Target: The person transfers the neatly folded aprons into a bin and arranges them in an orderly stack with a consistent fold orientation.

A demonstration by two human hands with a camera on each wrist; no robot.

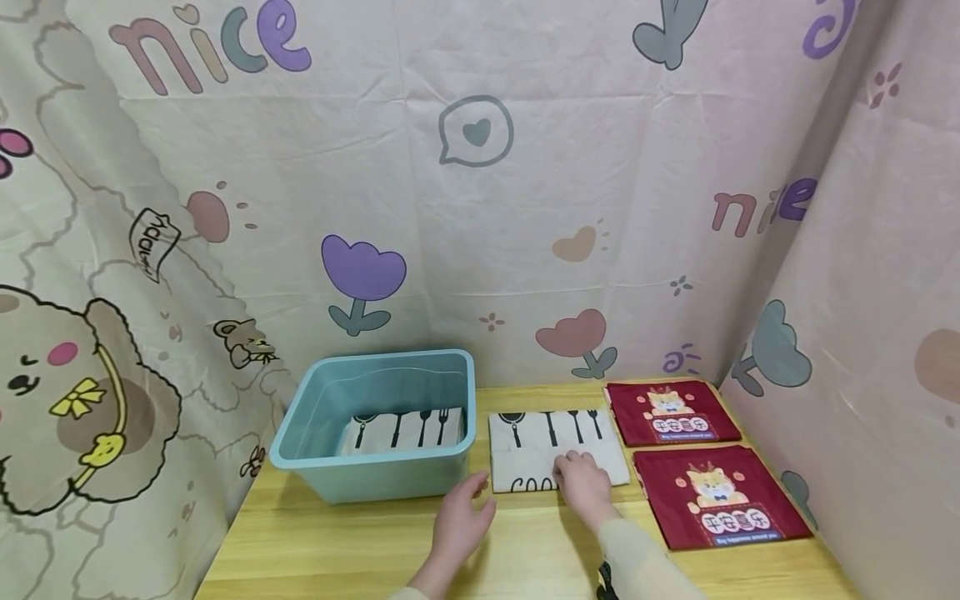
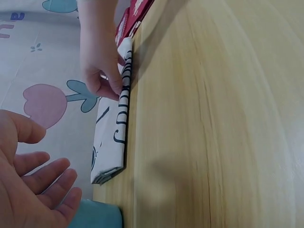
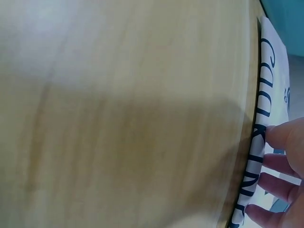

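A folded white cloth (image 1: 536, 450) printed with black kitchen utensils and lettering lies flat on the table. My right hand (image 1: 583, 487) touches its near edge, right over the lettering. In the right wrist view, the spread fingertips (image 3: 266, 180) rest on the cloth's upper side, along its front fold. My left hand (image 1: 461, 521) holds nothing, its fingers loosely bent and apart, hovering between the cloth and a blue plastic bin (image 1: 375, 479). Inside the bin lies another white cloth (image 1: 405, 432) with the same utensil print.
Two folded red cloths (image 1: 720, 496) with a cartoon animal print lie on the right of the table, one behind the other. The light wooden table (image 1: 337, 550) meets a printed curtain (image 1: 480, 217) at the back and sides.
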